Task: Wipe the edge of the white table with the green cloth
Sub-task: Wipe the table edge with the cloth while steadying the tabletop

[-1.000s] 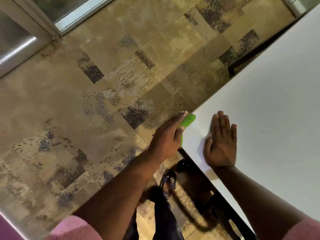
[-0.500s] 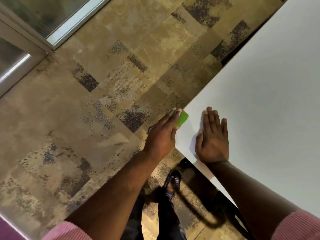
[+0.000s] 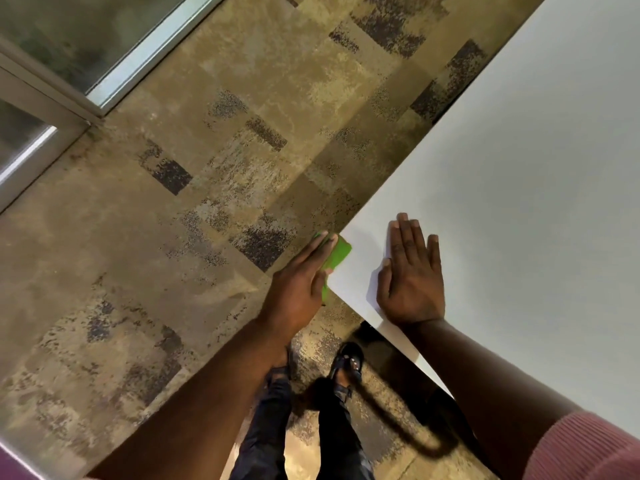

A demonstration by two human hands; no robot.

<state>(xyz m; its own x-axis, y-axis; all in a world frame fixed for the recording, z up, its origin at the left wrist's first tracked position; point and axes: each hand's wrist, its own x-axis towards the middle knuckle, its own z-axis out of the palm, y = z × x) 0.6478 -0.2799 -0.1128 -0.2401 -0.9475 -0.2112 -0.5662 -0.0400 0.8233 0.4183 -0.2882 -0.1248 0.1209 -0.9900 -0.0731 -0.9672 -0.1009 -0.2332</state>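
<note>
The white table [image 3: 519, 174] fills the right side, its corner near the middle of the view. A green cloth [image 3: 337, 254] is pressed against the table's side edge at that corner, mostly hidden under my left hand [image 3: 299, 289]. My left hand holds the cloth with fingers straight along the edge. My right hand [image 3: 410, 275] lies flat, palm down, fingers spread slightly, on the tabletop just inside the corner, holding nothing.
Patterned brown carpet [image 3: 173, 237] covers the floor to the left. A glass door frame [image 3: 69, 98] runs along the upper left. My legs and sandalled feet [image 3: 346, 365] stand below the table corner, next to a dark table leg [image 3: 398, 358].
My left hand has slid the cloth along the table's side edge to its corner. My right hand has stayed flat on the tabletop. The camera has shifted slightly.
</note>
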